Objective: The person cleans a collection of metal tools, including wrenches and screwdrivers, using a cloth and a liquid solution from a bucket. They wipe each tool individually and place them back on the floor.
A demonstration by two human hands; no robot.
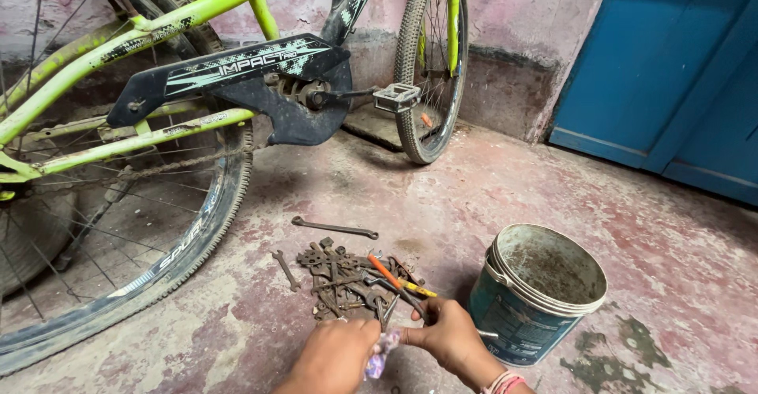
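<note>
Down at the bottom edge, 2 bare hands meet over a small crinkled wrapper [379, 356], pale with purple and pink patches, and it sits right between them. The left hand [335, 356] has its grip clamped on the wrapper's near side, fingers curled over it. The right hand [450, 335] pinches the wrapper's other edge with thumb and fingertips, so that grip is closed on it too; a pink and white band shows at that wrist. The wrapper is held just above the floor [553, 181], a worn reddish concrete.

Directly beyond the hands, touching distance, lies a pile of rusty tools [351, 279], spanners and pliers heaped together, with an orange-handled screwdriver [388, 272] slanting across the top. 1 long spanner [334, 227] lies apart, further out, and 1 small spanner [287, 270] sits just left of the heap.

Right of the right hand stands a grimy blue bucket [537, 295], rim dirty, inside bare. Behind everything, a lime-green bicycle [126, 39] fills the left, black chain guard and pedal [396, 96] facing us, rear tyre close to the tool pile. A blue door [671, 70] closes the right corner.
</note>
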